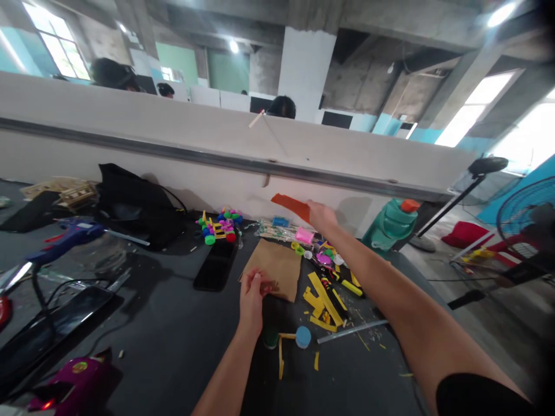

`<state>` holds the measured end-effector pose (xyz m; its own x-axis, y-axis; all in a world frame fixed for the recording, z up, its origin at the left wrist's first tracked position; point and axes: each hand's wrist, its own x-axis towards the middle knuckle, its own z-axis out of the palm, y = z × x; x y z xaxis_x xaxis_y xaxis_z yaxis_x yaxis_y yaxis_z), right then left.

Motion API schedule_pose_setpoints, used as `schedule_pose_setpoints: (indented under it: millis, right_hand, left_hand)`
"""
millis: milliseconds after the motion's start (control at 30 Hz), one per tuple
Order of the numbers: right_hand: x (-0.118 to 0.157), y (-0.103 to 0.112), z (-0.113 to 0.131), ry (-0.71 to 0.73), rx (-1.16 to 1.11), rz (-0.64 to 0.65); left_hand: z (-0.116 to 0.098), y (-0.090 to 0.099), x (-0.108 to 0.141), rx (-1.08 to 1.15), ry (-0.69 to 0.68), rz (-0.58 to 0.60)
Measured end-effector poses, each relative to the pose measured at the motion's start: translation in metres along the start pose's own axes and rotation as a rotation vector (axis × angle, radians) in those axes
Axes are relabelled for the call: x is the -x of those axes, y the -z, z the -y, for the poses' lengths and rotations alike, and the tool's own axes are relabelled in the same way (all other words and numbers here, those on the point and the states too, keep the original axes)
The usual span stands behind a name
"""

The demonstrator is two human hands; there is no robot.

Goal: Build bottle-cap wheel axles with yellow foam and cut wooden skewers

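currently, our right hand (pixel 323 218) pinches an orange strip (pixel 289 205) by one end, fingers closed, beyond the brown cardboard sheet (pixel 280 260) and to its right. our left hand (pixel 251 293) curls over the sheet's near edge, fingers nearly together; we cannot tell whether they grip anything. left of the sheet lie a black smartphone (pixel 215 266) and, farther off, a blue glue gun (pixel 74 237); yellow strips (pixel 324 300) crowd the sheet's right side, with a teal bottle (pixel 388 226) beyond them, and a light blue cap (pixel 303 337) sits nearer us. well left of the sheet, a purple device (pixel 92 374) bears a round label (pixel 80 366) too blurred to read.
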<state>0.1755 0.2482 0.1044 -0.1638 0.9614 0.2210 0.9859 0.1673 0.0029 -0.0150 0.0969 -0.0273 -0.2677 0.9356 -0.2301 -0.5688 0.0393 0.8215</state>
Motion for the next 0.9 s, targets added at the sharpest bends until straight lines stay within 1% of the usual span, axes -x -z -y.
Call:
schedule_pose_setpoints:
  millis: [67,133,300,400,600,767,900]
  right_hand:
    - [-0.018,-0.006,-0.010,-0.018,0.015,-0.020]
    - [-0.028,-0.020,-0.013,-0.016,0.024,-0.010]
    - [-0.040,-0.060,-0.009,-0.010,0.041,0.071]
    - [-0.046,-0.074,-0.011,-0.033,0.048,0.107]
    - [-0.045,-0.084,-0.014,-0.086,0.060,0.127]
    - [-0.050,-0.084,-0.003,-0.045,0.069,0.161]
    - [-0.055,-0.079,0.008,-0.007,0.092,0.195]
  left_hand:
    - [-0.001,0.001,-0.001,0.010,0.025,-0.022]
    - [0.000,0.000,-0.001,0.009,0.047,-0.027]
    - [0.000,-0.004,0.003,-0.007,0.095,-0.025]
    - [-0.001,-0.005,0.005,-0.017,0.111,-0.036]
    - [-0.003,-0.005,0.005,-0.027,0.121,-0.050]
    - [-0.001,-0.005,0.006,-0.050,0.105,-0.034]
    - [0.000,-0.004,0.005,-0.043,0.087,-0.036]
